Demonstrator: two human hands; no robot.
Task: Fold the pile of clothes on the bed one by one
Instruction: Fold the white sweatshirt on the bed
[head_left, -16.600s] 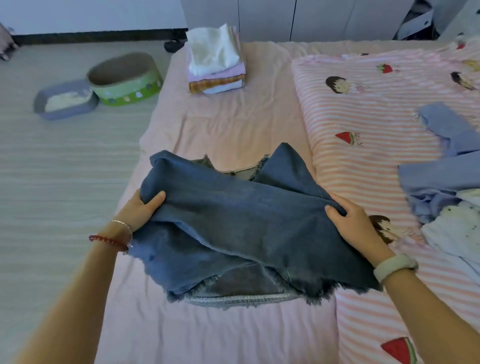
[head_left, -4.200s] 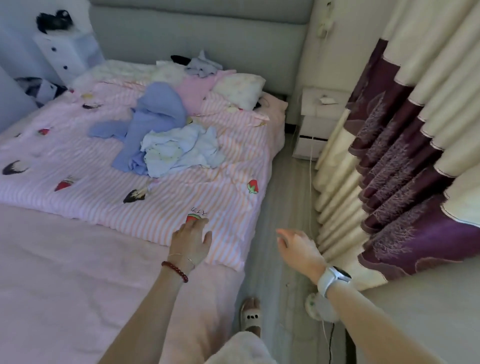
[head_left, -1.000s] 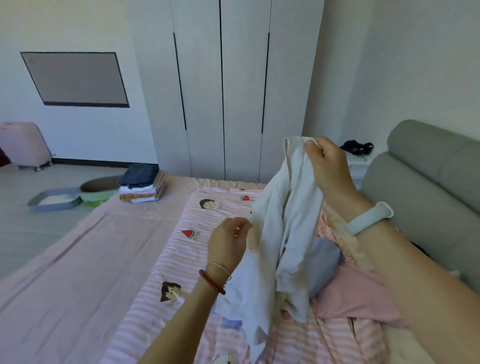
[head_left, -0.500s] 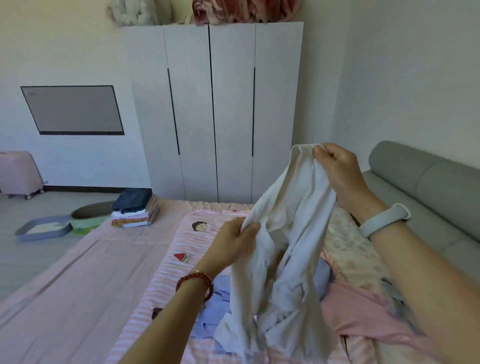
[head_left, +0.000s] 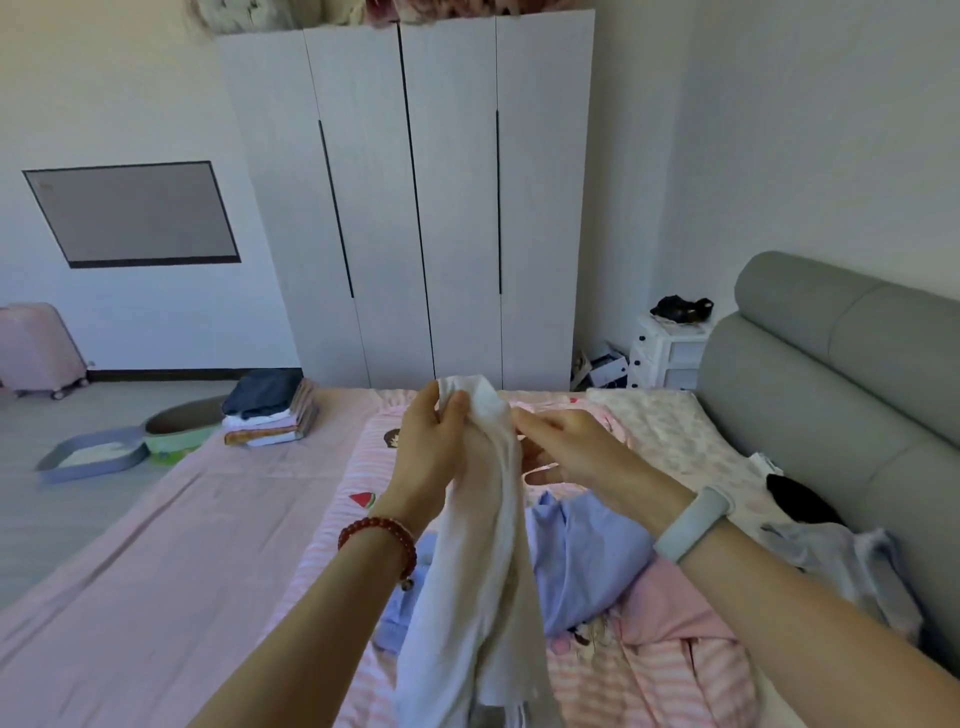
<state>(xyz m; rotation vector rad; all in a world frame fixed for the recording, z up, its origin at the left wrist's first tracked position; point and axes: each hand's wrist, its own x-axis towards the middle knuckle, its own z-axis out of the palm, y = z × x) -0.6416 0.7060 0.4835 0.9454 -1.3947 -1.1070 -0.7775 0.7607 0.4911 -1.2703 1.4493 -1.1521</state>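
Where white garment hangs — R hand fingertips hidden

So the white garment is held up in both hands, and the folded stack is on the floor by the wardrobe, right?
Not quite. The head view shows the folded stack on the bed's far corner, not the floor. The left hand and right hand do hold the white garment up.

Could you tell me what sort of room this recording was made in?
Most likely a home bedroom: a bed with a padded grey headboard, a tall white wardrobe against the wall, and a small white bedside drawer unit.
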